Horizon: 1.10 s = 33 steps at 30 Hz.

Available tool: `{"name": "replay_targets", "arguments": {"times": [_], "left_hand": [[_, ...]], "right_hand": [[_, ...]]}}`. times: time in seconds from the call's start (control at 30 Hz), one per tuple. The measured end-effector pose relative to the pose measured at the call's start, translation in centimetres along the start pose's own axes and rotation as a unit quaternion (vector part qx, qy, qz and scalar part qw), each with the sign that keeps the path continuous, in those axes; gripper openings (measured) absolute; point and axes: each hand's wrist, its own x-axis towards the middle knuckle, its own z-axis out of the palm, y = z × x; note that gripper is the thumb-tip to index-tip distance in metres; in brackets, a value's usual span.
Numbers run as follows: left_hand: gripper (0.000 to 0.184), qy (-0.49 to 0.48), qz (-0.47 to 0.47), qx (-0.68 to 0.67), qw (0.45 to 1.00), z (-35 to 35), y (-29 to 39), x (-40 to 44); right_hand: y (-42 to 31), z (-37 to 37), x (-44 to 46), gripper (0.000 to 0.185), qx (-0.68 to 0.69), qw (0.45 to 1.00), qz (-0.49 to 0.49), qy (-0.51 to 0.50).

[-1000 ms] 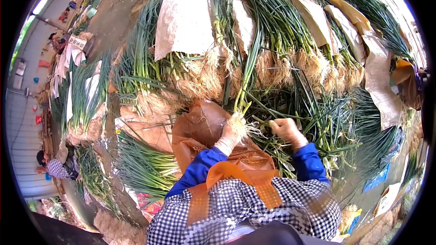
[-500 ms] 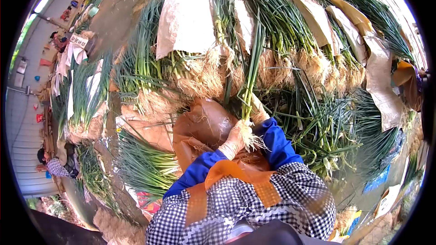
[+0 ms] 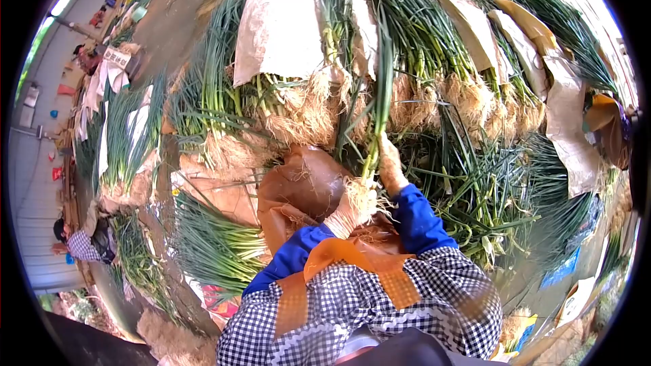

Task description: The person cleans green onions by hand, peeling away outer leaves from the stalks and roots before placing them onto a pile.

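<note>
In front of my lap stands a small bunch of green onions, roots toward me and leaves pointing away. My left hand is closed round its root end, with pale roots spilling over the fingers. Higher up, my right hand is against the right side of the pale stalks, its fingers closed about them and partly hidden. A brown plastic apron covers my lap beneath the hands.
Bundled green onions lie beyond, some under a white sack. Loose leaves are heaped at right. More green onions lie at left on the floor. Another person sits far left.
My right hand has come out from behind the stalks to their right side, a little farther from me. The left hand has turned slightly, and the bunch stands more upright.
</note>
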Motion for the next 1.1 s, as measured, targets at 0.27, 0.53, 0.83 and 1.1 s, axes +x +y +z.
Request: {"name": "replay_targets", "arguments": {"times": [0.27,0.53,0.83,1.1], "left_hand": [[0.020,0.060,0.187,0.195,0.961,-4.5,2.1,2.6],[0.025,0.276,0.284,0.482,0.781,0.1,-0.9,1.9],[0.011,0.186,0.138,-0.133,0.964,-0.5,-1.6,3.2],[0.013,0.261,0.095,0.041,0.960,2.6,1.6,2.2]], "right_hand": [[-2.0,-13.7,-9.2,0.043,-0.728,0.576,-0.066,-0.365],[-6.8,-2.4,-3.5,0.044,-0.279,0.957,0.008,-0.085],[-7.0,-2.2,-7.7,0.024,-0.456,0.778,-0.407,-0.144],[-7.2,-7.2,-10.6,0.022,-0.547,0.792,-0.211,-0.167]]}}
